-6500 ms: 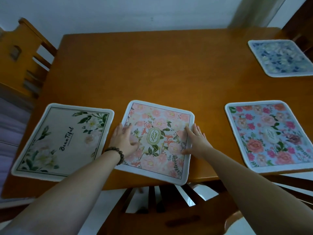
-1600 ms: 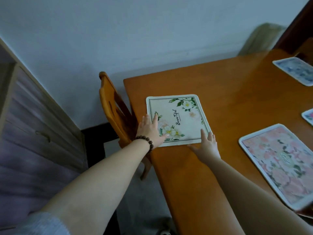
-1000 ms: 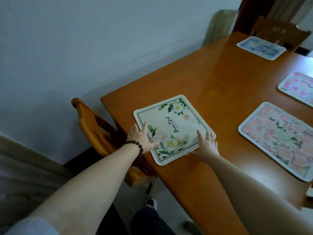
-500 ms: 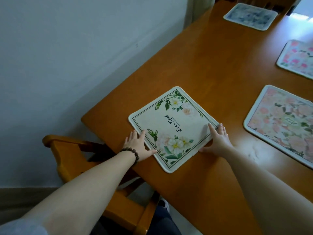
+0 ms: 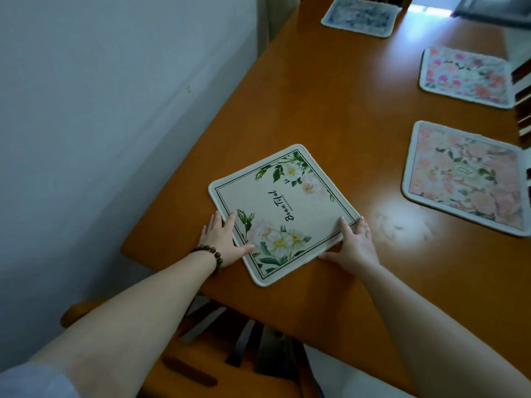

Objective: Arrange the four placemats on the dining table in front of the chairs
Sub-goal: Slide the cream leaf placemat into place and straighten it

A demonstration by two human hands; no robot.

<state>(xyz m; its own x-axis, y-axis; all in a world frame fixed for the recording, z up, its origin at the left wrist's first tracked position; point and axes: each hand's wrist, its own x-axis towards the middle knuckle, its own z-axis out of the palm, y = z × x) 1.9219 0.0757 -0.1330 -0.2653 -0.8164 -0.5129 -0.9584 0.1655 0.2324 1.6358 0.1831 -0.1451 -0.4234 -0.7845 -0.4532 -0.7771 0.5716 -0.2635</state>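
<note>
A cream placemat (image 5: 283, 211) with white flowers and the word "Beautiful" lies turned at an angle near the end of the orange wooden dining table (image 5: 330, 110). My left hand (image 5: 222, 241) presses flat on its left edge, fingers spread. My right hand (image 5: 355, 244) presses flat on its right corner. A pale pink floral placemat (image 5: 465, 176) lies at the right edge. Further back sit a brighter pink floral placemat (image 5: 465, 76) and a blue floral placemat (image 5: 360, 15).
A wooden chair (image 5: 201, 354) stands tucked under the table end just below my arms. A grey wall (image 5: 100, 110) runs along the table's left side. Dark chair backs (image 5: 523, 96) show at the right edge.
The view has swung round to the table end. The cream placemat has been turned and slid a little nearer the chair, both hands staying flat on its edges.
</note>
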